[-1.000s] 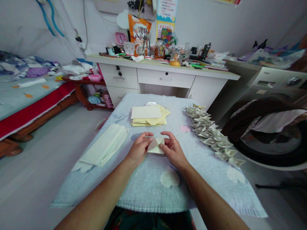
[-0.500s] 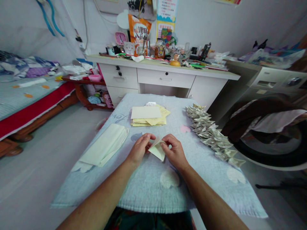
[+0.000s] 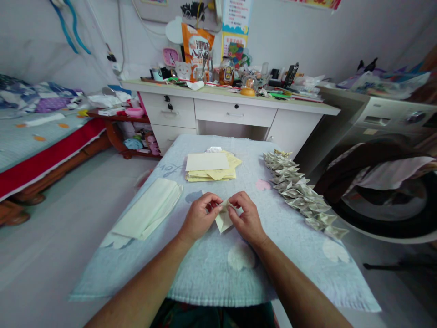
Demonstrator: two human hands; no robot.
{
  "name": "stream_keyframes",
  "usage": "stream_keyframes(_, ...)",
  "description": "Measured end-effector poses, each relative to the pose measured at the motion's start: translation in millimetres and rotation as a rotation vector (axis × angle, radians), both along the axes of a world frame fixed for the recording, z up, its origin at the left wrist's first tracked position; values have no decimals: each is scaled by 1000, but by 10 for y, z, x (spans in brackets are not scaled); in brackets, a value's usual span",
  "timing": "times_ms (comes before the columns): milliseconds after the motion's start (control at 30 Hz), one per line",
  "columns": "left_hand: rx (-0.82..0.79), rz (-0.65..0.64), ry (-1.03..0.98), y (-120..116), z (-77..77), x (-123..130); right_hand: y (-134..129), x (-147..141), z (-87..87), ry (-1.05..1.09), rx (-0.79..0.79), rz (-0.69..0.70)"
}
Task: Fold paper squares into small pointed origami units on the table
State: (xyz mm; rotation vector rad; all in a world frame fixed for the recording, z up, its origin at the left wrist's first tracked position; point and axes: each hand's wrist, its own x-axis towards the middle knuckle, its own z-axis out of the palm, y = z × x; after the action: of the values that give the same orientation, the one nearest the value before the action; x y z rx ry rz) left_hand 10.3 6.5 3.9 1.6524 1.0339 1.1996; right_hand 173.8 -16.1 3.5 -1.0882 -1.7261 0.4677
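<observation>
A small folded piece of pale paper point(image 3: 224, 221) is held between my two hands above the cloth-covered table point(image 3: 211, 269). My left hand point(image 3: 202, 214) pinches its upper left side between thumb and fingers. On the upper right side, my right hand point(image 3: 247, 216) pinches it too, so the fingers partly hide the upper folds. Its lower end comes to a point facing me. Beyond my hands lies a stack of yellowish paper sheets point(image 3: 210, 174) with a whiter sheet on top. A folded bundle of pale paper point(image 3: 150, 207) rests to the left of my left hand.
Along the table's right side runs a row of folded paper pieces point(image 3: 297, 187) with pointed tips. Behind the table stands a white desk point(image 3: 235, 111) crowded with items. A washing machine point(image 3: 378, 118) with its door open is at the right, a bed point(image 3: 44, 132) at the left.
My left hand has shifted right and now grips the paper's upper left. The paper has turned, so its point faces me. The right hand stays in nearly the same place.
</observation>
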Motion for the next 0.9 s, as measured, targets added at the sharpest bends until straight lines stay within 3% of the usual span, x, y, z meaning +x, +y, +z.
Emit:
stream_keyframes(333,109,54,106,-15,-10,31,-6,0,-9,-1,28,38)
stream_keyframes(900,116,21,43,-42,46,32,-27,21,19,-18,17,132)
